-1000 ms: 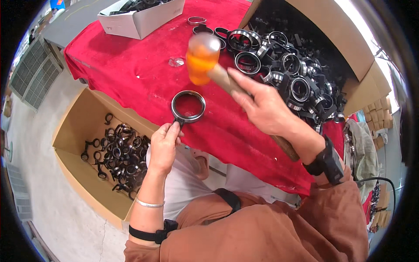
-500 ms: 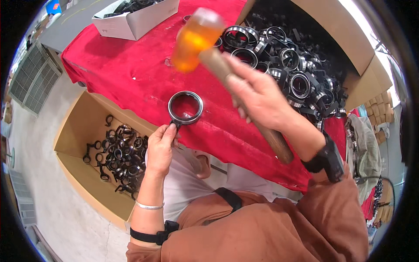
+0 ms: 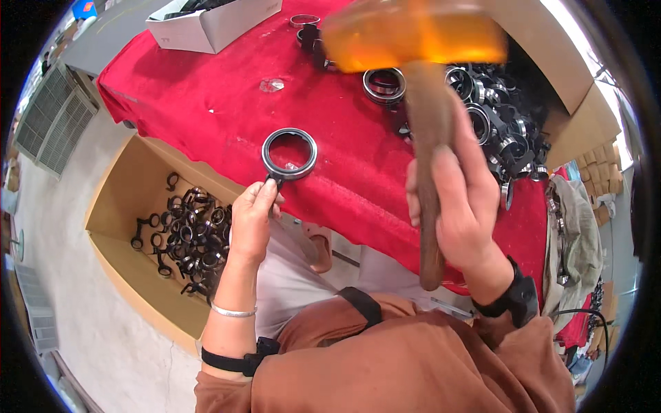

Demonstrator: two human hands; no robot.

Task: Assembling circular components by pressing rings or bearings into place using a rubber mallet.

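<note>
In my left hand point(image 3: 252, 217), thumb and fingers pinch the short black stem of a ring-shaped part point(image 3: 293, 175). The part is a black ring with a silvery inner rim, held over the front of the red cloth. My right hand point(image 3: 467, 203) is closed round the wooden handle of a mallet point(image 3: 427, 117) with a translucent orange head. The mallet is raised to the right of the ring, apart from it, and its head is blurred by motion. It hides part of the pile of rings behind.
A red cloth point(image 3: 200, 127) covers the table. Many similar black and silver rings point(image 3: 509, 148) spill from a cardboard box point(image 3: 530, 48) at right. Several loose rings point(image 3: 304, 20) lie farther back, near a white box point(image 3: 217, 31). A floor carton point(image 3: 131, 289) at left holds smaller ring parts point(image 3: 196, 237).
My right hand has swung the mallet rightward, its handle now nearly upright and its head nearer the view. My left hand and the ring have shifted slightly up and left.
</note>
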